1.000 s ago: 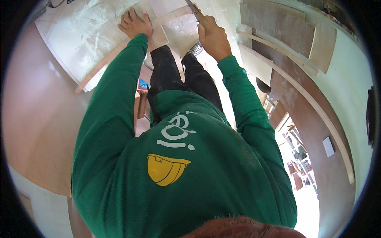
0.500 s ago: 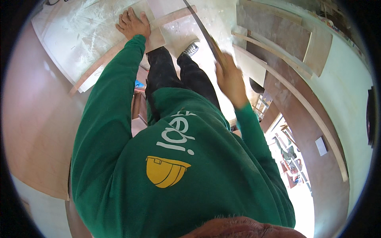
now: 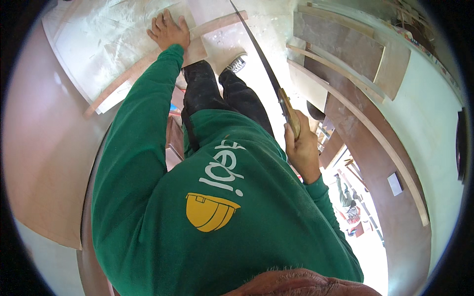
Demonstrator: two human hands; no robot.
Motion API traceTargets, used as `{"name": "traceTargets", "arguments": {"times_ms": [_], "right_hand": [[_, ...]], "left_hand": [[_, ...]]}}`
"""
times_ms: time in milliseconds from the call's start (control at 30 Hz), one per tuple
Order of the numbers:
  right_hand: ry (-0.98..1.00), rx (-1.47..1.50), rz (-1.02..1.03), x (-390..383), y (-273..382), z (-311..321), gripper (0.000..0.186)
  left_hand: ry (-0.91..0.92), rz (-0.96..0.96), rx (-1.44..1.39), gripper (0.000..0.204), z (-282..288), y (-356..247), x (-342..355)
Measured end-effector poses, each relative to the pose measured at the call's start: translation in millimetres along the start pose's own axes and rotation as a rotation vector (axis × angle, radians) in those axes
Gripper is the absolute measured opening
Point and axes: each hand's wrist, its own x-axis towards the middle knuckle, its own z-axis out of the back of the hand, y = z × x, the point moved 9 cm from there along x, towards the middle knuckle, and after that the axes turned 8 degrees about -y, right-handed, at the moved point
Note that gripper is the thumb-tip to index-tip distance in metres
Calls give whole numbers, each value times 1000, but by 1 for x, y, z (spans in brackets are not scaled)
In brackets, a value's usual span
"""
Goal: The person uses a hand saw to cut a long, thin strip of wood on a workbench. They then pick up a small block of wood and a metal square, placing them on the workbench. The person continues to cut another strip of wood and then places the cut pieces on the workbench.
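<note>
My left hand (image 3: pixel 169 30) rests with its fingers spread on a pale, dusty board (image 3: pixel 98 42) at the upper left, by a short wooden piece (image 3: pixel 196 53) at the board's edge. A long, narrow wooden strip (image 3: pixel 220 21) runs crosswise beside that hand. My right hand (image 3: pixel 302 145) is closed round the wooden handle of a handsaw (image 3: pixel 292 118), low at my right side. The saw's dark blade (image 3: pixel 259 52) slants up and leftward, its tip close to the strip's right end; whether they touch I cannot tell.
Panels (image 3: pixel 335 34) and long battens (image 3: pixel 373 123) lean along the right wall. A large wooden sheet (image 3: pixel 49 148) stands at my left. My sneakered foot (image 3: pixel 236 63) is on the pale floor. Through an opening at the lower right another person (image 3: pixel 348 200) shows among clutter.
My right hand with the saw has drawn down and back towards my body, bringing the whole blade into view. My left hand stays nearly in place on the board.
</note>
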Motion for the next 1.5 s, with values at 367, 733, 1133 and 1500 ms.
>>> {"name": "traceTargets", "arguments": {"times_ms": [367,733,1133,1500], "right_hand": [[-198,16,258,192,25,-97,35],[-94,-12,193,83,5,-44,41],[-136,-81,277,92,25,-53,39],[-222,-4,294,180,24,-101,33]], "left_hand": [[10,-15,-13,75,-3,-9,4],[-15,-8,-24,75,3,-6,4],[-11,24,-8,72,1,2,-1],[-5,-12,-10,75,-2,-5,0]]}}
